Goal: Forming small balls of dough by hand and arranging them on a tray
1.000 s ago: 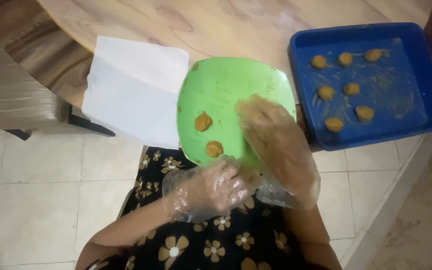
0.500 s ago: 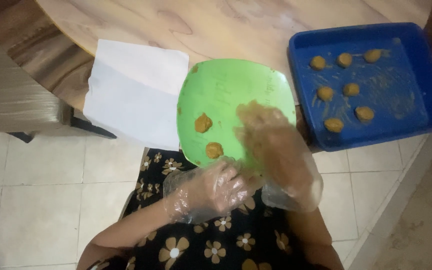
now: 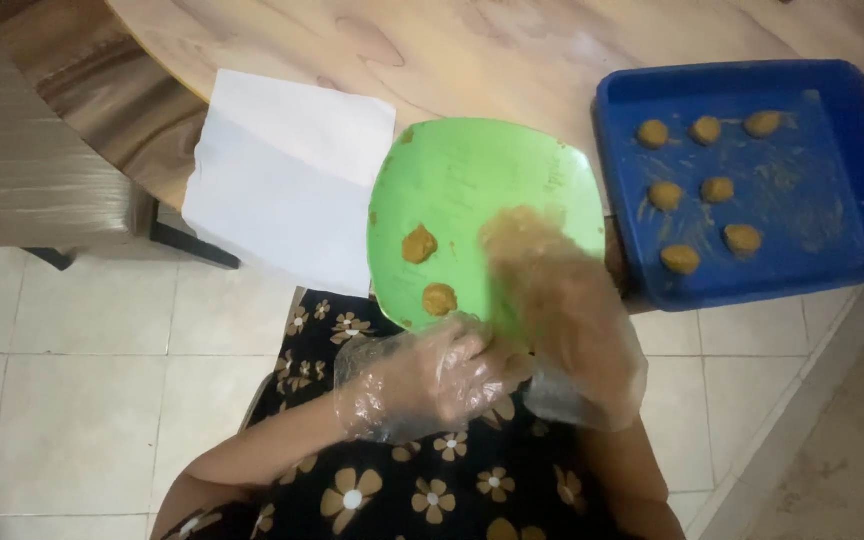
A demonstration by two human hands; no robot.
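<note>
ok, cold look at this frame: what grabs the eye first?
The bright green plastic plate at the wooden table's edge, carrying two brown dough balls. Over its near side sits the right hand in a clear plastic glove, blurred, with the gloved left hand just below the rim. To the right, a blue rectangular tray holds seven more balls.

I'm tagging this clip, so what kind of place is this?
Probably a home dining or kitchen area: a round wooden table, a pale tiled floor, and a blue plastic tray of small dough balls.

Gloved left hand (image 3: 422, 385) gripped the green plate (image 3: 472, 180) at centre — right hand (image 3: 562, 310) blurred over it; blue tray (image 3: 622, 180) upper right.
</note>
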